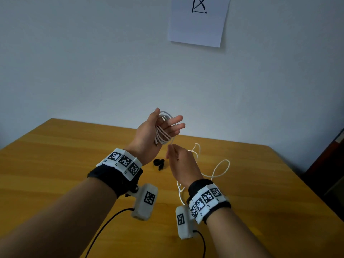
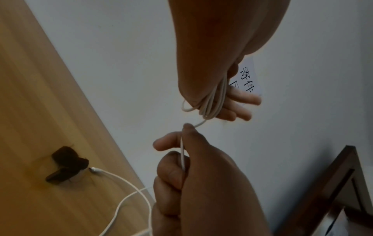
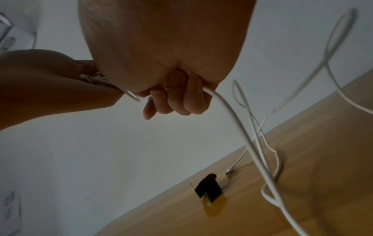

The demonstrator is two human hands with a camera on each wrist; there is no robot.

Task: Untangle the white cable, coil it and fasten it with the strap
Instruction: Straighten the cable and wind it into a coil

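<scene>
My left hand (image 1: pixel 167 123) is raised palm-up over the table with thumb and fingers straight. Several loops of the white cable (image 1: pixel 162 135) are wound round it, and the coil (image 2: pixel 212 103) also shows in the left wrist view. Just below it, my right hand (image 1: pixel 173 151) grips the strand that leads off the coil, fingers curled round it (image 2: pixel 181 159). From that fist (image 3: pixel 177 99) the loose cable (image 3: pixel 242 127) drops in tangled loops (image 1: pixel 221 168) to the table on the right. The black strap (image 1: pixel 159 163) lies on the table under my hands, with the cable's plug (image 3: pixel 230 170) beside it.
The wooden table (image 1: pixel 74 164) stands against a pale wall with a paper sheet (image 1: pixel 197 21) on it. Dark furniture (image 1: pixel 327 164) is at the right edge. Black leads (image 1: pixel 104 231) hang from the wrist cameras near the table's front.
</scene>
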